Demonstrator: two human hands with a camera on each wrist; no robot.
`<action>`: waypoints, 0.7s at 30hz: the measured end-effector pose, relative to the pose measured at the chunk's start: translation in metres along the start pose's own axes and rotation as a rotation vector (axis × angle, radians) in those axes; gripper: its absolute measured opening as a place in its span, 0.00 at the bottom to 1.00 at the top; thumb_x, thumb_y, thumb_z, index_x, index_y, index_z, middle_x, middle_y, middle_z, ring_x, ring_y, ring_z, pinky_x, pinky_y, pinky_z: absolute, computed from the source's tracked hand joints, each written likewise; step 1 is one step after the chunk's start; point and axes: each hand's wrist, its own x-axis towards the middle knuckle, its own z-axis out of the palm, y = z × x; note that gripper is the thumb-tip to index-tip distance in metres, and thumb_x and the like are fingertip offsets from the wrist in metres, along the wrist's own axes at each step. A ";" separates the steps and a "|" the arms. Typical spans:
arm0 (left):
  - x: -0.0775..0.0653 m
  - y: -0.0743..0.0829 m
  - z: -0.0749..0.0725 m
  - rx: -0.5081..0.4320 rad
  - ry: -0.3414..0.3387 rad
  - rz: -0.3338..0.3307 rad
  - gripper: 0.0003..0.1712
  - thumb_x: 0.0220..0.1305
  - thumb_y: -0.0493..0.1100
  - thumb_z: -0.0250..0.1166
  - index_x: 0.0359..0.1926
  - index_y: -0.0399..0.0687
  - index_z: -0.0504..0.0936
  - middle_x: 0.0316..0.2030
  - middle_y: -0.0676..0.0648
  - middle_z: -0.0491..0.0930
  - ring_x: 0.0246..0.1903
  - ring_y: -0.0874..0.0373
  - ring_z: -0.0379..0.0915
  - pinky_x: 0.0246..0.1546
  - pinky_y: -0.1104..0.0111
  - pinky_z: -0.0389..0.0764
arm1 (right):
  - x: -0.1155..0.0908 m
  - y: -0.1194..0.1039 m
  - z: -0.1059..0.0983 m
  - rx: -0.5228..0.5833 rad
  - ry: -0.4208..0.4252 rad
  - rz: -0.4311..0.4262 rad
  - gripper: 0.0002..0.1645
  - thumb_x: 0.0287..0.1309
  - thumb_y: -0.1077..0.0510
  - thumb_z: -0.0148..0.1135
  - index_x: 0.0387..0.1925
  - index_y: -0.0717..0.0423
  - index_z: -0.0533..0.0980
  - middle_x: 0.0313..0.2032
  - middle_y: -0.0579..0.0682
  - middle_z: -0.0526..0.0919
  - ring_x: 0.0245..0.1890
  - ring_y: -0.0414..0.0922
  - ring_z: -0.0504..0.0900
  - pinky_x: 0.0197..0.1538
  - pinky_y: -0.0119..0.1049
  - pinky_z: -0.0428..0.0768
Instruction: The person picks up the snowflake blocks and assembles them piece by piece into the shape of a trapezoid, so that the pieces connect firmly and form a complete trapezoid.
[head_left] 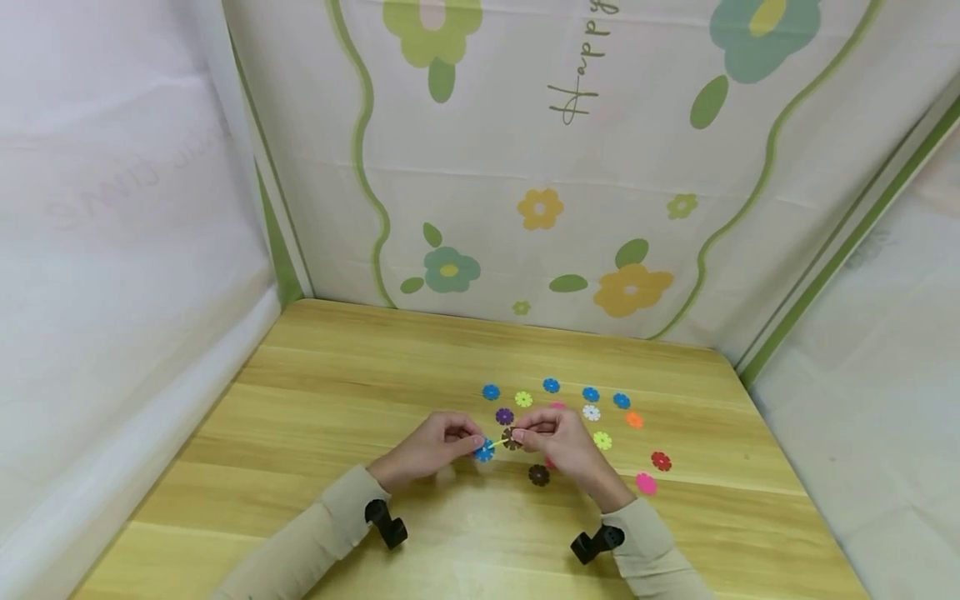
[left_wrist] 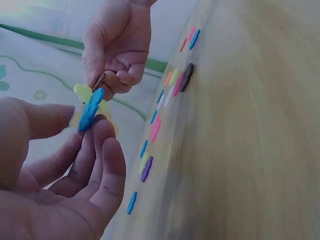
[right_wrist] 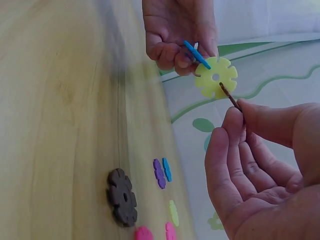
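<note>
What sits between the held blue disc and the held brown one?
A yellow notched disc, clear in the right wrist view, edge-on in the head view.

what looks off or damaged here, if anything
Only the word "Happy" on the backdrop stands out: it runs sideways, reading upward. The raised blue disc, yellow disc and brown disc show no visible damage.

A: Background?
B: White back wall (head_left: 465, 150) had printed flowers (head_left: 615, 296), wavy green lines (head_left: 367, 87), sideways lettering (head_left: 581, 73).
A: Sides?
B: White side walls (head_left: 135, 275), green strips (head_left: 281, 267) along the corners.
A: Furniture?
B: Desk (head_left: 187, 500) was yellowish wood-grain, pale sheen up front.
</note>
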 end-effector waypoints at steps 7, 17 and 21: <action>0.008 0.005 0.000 0.008 -0.022 0.009 0.22 0.79 0.54 0.62 0.57 0.42 0.85 0.47 0.47 0.86 0.49 0.53 0.83 0.56 0.54 0.86 | -0.004 -0.005 -0.010 -0.042 -0.033 0.021 0.13 0.67 0.55 0.73 0.45 0.61 0.86 0.38 0.53 0.91 0.42 0.59 0.90 0.42 0.45 0.89; 0.032 0.019 0.010 0.027 -0.111 0.087 0.13 0.79 0.48 0.63 0.51 0.46 0.88 0.46 0.47 0.86 0.43 0.60 0.82 0.48 0.67 0.85 | -0.007 -0.005 -0.013 -0.079 -0.088 -0.019 0.14 0.68 0.54 0.72 0.45 0.62 0.86 0.40 0.57 0.90 0.41 0.58 0.90 0.42 0.47 0.89; 0.037 0.018 0.016 0.020 -0.156 0.113 0.11 0.78 0.44 0.64 0.49 0.43 0.88 0.42 0.47 0.86 0.39 0.60 0.81 0.44 0.71 0.82 | -0.008 -0.002 -0.013 -0.081 -0.102 -0.054 0.13 0.69 0.56 0.71 0.45 0.63 0.86 0.40 0.58 0.89 0.41 0.57 0.91 0.42 0.46 0.90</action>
